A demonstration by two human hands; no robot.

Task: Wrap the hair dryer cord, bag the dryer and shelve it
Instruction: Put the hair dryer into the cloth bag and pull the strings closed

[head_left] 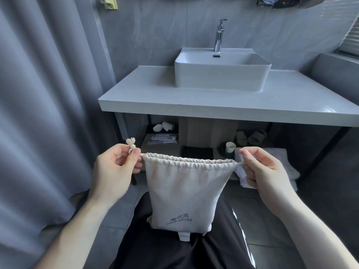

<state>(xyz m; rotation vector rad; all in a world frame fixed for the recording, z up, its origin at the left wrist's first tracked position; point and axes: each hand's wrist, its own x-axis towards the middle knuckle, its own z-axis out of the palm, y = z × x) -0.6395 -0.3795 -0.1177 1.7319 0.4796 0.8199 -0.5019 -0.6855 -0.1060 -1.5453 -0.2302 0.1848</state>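
We hold the drawstring bag [184, 193] taut below the bench [174, 101], over our lap. Left fingers [134, 156] pinch the knotted cord end [130, 144]; right fingers [245, 153] pinch the opposite cord.

Both forearms extended forward, bare. Left hand [116, 164] and right hand [260, 167] raised level, well apart, fingers [134, 155] of each pinched closed, palms facing inward.
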